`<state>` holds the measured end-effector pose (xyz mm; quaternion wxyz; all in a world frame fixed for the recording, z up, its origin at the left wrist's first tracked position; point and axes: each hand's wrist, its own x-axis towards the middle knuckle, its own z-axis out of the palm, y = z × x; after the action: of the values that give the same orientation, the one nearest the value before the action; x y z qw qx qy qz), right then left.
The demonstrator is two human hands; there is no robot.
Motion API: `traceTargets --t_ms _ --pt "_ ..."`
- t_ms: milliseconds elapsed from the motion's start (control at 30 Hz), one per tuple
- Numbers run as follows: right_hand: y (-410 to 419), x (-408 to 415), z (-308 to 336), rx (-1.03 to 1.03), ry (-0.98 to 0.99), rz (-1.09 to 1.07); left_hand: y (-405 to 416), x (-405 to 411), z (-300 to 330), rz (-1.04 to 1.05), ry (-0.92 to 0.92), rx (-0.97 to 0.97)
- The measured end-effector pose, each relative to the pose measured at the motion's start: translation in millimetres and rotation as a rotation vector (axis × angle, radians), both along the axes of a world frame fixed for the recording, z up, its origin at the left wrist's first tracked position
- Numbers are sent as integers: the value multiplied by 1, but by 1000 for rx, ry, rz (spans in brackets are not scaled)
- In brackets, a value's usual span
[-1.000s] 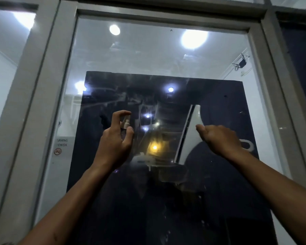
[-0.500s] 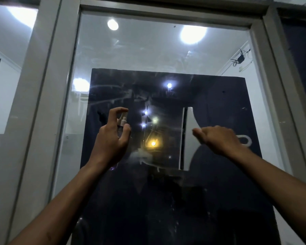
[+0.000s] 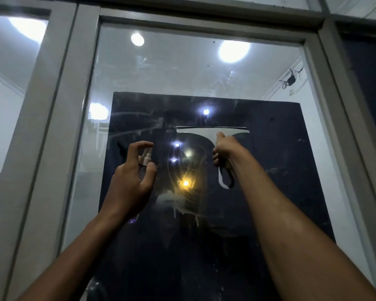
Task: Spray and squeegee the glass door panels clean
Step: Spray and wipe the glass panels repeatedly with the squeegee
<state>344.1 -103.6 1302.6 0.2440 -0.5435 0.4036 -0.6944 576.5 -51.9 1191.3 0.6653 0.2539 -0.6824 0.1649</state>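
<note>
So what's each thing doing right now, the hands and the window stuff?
Left hand: curled round the spray bottle, forefinger over its top.
Spray bottle: upright, held near the glass.
Right hand: grips the squeegee handle.
Squeegee: blade level, handle down.
Glass panel: streaky, with wet drips low down.

Bare glass (image 3: 193,72) open above both sets of fingers; door frame (image 3: 204,17) bars the top, mullion (image 3: 52,127) hems the left.
</note>
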Motion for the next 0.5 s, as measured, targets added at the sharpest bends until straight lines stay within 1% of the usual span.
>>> traceTargets --t_ms 67,100,200,267,333,433,500 --pt "-7 -4 -11 0 38 -37 -1 3 -2 4 7 -1" --pt "-15 -6 -28 -9 37 -67 -2 5 -4 4 12 2" --pt "-43 -13 -110 -21 47 -165 -3 10 -14 -5 6 17" --pt "-47 -16 -146 8 66 -192 -5 12 -17 -9 -12 29" --pt "-50 -14 -134 -6 39 -196 -7 15 -16 -2 -26 33" --pt "-45 -12 -58 -84 -18 -183 -10 17 -11 1 -19 26" --pt "-32 -9 -9 -80 -29 -177 -11 17 -8 0 -15 23"
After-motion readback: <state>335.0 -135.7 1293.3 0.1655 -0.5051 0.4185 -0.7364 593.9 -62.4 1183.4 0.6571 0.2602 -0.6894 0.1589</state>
